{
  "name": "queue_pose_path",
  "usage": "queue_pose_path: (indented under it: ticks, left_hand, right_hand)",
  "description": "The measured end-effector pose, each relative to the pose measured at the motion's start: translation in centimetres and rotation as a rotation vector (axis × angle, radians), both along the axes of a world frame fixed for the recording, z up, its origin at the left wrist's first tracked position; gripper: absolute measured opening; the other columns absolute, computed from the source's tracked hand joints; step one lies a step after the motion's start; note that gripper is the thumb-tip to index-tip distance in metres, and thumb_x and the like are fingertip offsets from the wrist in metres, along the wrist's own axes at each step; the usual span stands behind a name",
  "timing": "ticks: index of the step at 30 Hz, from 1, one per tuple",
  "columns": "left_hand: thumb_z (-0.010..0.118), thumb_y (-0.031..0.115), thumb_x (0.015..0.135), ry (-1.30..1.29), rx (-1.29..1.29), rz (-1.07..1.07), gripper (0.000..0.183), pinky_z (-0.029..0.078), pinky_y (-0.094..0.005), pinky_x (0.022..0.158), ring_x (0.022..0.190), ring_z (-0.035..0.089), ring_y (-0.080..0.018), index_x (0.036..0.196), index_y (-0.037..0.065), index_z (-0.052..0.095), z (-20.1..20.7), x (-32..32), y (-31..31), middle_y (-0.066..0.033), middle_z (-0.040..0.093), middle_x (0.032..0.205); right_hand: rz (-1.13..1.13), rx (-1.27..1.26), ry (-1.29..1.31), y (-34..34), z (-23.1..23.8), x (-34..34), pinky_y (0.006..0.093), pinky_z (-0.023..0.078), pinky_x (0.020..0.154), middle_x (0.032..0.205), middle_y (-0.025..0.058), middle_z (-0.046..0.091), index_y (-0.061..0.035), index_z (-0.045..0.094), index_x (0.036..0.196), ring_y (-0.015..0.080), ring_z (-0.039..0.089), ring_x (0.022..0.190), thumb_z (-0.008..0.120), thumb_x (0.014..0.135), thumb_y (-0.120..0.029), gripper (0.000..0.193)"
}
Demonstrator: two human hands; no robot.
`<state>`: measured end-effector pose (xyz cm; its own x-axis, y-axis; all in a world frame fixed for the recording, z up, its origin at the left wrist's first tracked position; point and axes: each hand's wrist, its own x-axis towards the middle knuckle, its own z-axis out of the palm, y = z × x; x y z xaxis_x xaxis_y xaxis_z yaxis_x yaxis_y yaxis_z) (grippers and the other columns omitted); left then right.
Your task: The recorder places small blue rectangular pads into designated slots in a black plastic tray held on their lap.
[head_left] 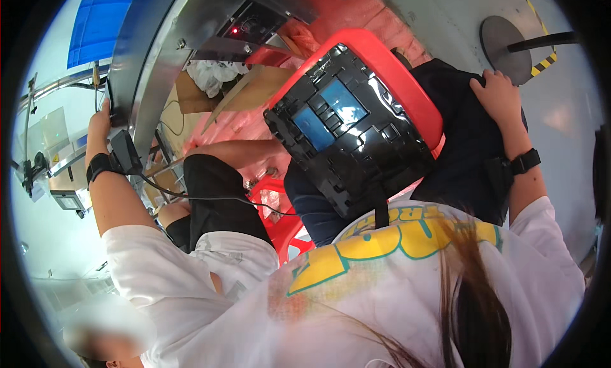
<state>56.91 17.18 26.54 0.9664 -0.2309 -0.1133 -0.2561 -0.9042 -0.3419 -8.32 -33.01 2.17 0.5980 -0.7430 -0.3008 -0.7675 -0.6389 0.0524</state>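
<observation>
My left hand is stretched out to the far left, at the edge of a long metal bench. Its fingers are small and partly hidden there, so what they hold, if anything, does not show. Just beyond them stands a thin tool with a yellowish handle. On my left wrist is a black band with a boxy black device and a cable. My right hand lies on my dark-trousered knee, fingers spread, holding nothing. A glossy black moulded panel with two blue rectangles rests over my lap.
Red plastic, like a stool, shows behind the panel. A person in black shorts sits close on my left. Beneath the bench is an open cardboard box with white plastic bags. A round black stand base is at far right.
</observation>
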Motion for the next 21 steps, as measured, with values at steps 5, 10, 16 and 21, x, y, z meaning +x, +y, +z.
queue_pose_path:
  ticks: [5, 10, 16, 21]
  left_hand:
    - [0.051, 0.067, 0.077, 0.026, -0.237, 0.189, 0.067, 0.046, -0.0412, 0.058, 0.075, 0.060, -0.0216, 0.093, 0.003, 0.062, -0.2, -5.4, -8.6, -0.0092, 0.062, 0.083]
    - [0.067, 0.060, 0.070, 0.102, -0.435, 0.196, 0.062, 0.046, -0.0309, 0.056, 0.072, 0.058, -0.0147, 0.090, 0.002, 0.062, 0.5, -4.2, -10.2, -0.0057, 0.060, 0.083]
    - [0.070, 0.052, 0.073, 0.159, -0.498, 0.216, 0.052, 0.047, -0.0199, 0.058, 0.065, 0.054, -0.0099, 0.090, 0.004, 0.060, 0.4, -4.6, -13.0, -0.0032, 0.054, 0.074]
    - [0.062, 0.027, 0.085, 0.210, -1.200, 0.112, 0.024, 0.039, -0.0222, 0.049, 0.053, 0.046, -0.0081, 0.073, 0.010, 0.051, 0.9, -18.5, -17.1, 0.0010, 0.047, 0.059]
  right_hand:
    - [-0.025, -0.008, 0.012, -0.2, 0.3, -0.5, 0.0461, 0.044, 0.083, 0.099, 0.0165, 0.061, -0.0022, 0.061, 0.100, 0.0342, 0.056, 0.099, 0.050, 0.082, -0.042, 0.045]
    - [-0.008, -0.022, -0.017, 0.0, 0.2, -0.4, 0.0462, 0.044, 0.083, 0.098, 0.0166, 0.061, -0.0024, 0.062, 0.099, 0.0341, 0.057, 0.098, 0.050, 0.082, -0.042, 0.044]
    - [-0.016, -0.001, 0.008, 0.1, 0.5, 0.1, 0.0461, 0.045, 0.081, 0.099, 0.0166, 0.061, -0.0024, 0.062, 0.098, 0.0336, 0.057, 0.098, 0.050, 0.081, -0.042, 0.045]
    - [-0.016, 0.021, 0.015, 0.2, 0.7, -0.1, 0.0452, 0.045, 0.083, 0.102, 0.0165, 0.059, -0.0031, 0.061, 0.099, 0.0339, 0.055, 0.101, 0.049, 0.083, -0.042, 0.044]
